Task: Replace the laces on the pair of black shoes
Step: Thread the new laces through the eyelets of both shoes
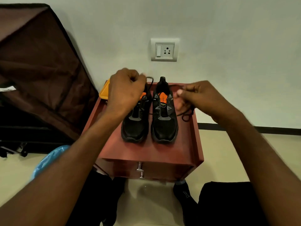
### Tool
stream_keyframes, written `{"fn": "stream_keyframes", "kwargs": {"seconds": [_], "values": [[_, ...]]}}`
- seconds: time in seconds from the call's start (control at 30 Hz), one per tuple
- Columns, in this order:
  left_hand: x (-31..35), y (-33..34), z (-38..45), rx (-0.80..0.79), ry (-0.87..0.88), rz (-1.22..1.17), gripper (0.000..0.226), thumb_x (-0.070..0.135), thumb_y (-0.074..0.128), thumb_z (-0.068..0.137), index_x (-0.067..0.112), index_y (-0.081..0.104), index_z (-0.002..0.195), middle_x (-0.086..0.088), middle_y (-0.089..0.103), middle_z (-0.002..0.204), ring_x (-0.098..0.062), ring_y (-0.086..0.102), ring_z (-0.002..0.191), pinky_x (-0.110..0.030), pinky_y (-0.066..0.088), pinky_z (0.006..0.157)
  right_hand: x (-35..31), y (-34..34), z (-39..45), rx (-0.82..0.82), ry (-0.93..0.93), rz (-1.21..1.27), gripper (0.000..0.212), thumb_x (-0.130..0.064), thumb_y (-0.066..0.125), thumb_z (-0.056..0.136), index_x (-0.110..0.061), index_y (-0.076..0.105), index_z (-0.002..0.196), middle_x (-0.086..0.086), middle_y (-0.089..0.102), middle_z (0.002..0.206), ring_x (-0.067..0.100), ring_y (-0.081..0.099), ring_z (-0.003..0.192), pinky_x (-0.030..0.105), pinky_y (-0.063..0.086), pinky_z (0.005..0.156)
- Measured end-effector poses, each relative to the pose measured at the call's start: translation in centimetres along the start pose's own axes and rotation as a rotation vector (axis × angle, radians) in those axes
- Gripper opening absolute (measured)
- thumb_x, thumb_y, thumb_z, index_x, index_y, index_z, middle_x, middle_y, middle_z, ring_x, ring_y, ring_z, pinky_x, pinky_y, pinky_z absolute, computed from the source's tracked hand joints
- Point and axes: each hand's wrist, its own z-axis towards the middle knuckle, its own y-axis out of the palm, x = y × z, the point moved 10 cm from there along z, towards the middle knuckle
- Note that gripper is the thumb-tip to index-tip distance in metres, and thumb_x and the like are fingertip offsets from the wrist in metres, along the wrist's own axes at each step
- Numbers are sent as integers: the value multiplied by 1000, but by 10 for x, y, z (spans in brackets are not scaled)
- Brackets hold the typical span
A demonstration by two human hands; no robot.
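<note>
Both my forearms reach over the table point(146, 149) to the black shoes point(164, 124), which stand side by side, toes toward me; my left hand point(126, 90) has its grip pinched on one black lace point(150, 80) above the left shoe, my right hand point(195, 97) clamped on a bunched lace beside the right. Limp, light cord, I judge, best held near its tip. Behind stand a yellow thing point(104, 92) and wall socket point(164, 49); nothing blocks me.

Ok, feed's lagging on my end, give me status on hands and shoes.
Left hand pinching black lace above left shoe. Right hand gripping bunched lace beside right shoe. Both shoes on red cabinet. Nothing blocking.
</note>
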Motion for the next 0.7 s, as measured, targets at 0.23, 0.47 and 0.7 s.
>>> {"fn": "stream_keyframes", "kwargs": {"seconds": [0.23, 0.47, 0.7], "values": [[-17, 57, -12, -291, 93, 396, 58, 26, 71, 92, 15, 49, 145, -9, 52, 142, -27, 48, 133, -46, 47, 107, 34, 16, 5, -124, 135, -91, 14, -18, 63, 103, -8, 72, 98, 10, 77, 79, 24, 67, 58, 24, 49, 47], [-21, 125, -26, -653, -3, -98, 23, 10, 56, 106, 0, 72, 94, 8, 67, 66, -9, 60, 62, -36, 54, 69, 26, -10, 9, 83, 119, 5, 35, -47, 71, 94, -13, 78, 88, 6, 61, 61, 14, 46, 50, 25, 37, 49], [-32, 107, -16, -438, 146, 350, 29, 21, 54, 106, 13, 73, 86, 7, 63, 76, -8, 57, 71, -30, 43, 65, 69, -61, -5, 413, 391, -827, 44, -43, 68, 93, -16, 63, 126, 9, 38, 153, 43, 36, 139, 61, 32, 108]]}}
